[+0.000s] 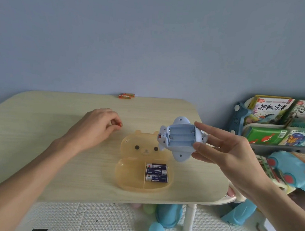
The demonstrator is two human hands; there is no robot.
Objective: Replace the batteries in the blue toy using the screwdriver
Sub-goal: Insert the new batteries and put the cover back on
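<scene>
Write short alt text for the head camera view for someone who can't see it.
A right hand holds a blue toy with its empty battery bay showing, above an open bear-shaped case holding three batteries. The left hand pinches a small orange object on the table.

"HUATAI" on the dark blue batteries (156,172) in the bear-shaped case (127,176), "HUATAI" on the orange batteries (126,95) at the table's far edge, "神秘海洋" on a picture book (270,109) on the shelf

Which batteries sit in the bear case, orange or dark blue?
The dark blue batteries: three lie side by side in the right compartment of the bear case. The orange batteries lie at the table's far edge.
</scene>
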